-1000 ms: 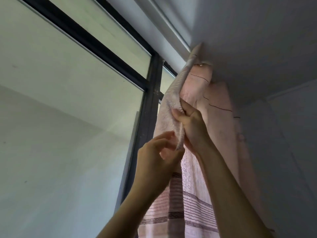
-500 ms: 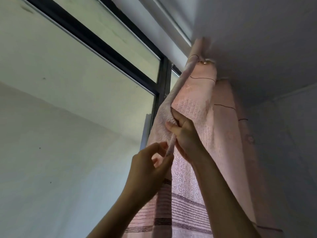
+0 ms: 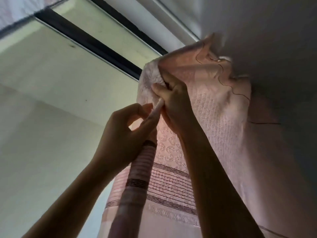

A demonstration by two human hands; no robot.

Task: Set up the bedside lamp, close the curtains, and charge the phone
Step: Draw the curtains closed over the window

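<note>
Setting: a window (image 3: 72, 79) with a dark frame bar (image 3: 96, 43) is seen from below, under a pale ceiling (image 3: 257, 23); daylight is let through the glass.
Curtain: a pink curtain (image 3: 214, 107) is hung at the right of the window, its top bunched against the ceiling where a small metal ring or hook (image 3: 218, 60) is glimpsed. A woven pattern is shown on its upper part, and bands of thin dark stripes are carried lower down.
Curtain edge: the left edge of the fabric is rolled into a narrow fold (image 3: 137, 179) that is stretched down between the two forearms.
Right hand: the right hand (image 3: 173, 103) is raised high against the curtain, its fingers curled round the gathered upper edge, which is gripped just below the bunched top.
Left hand: the left hand (image 3: 123, 133) is held just under the right one, and the rolled edge is pinched between its thumb and fingertips.
Hands together: the two hands are placed very near each other on the same fold; whether they are touching cannot be told.
Upper left: a strip of pale fabric (image 3: 18, 11) is seen in the corner, too blurred to be made out.
</note>
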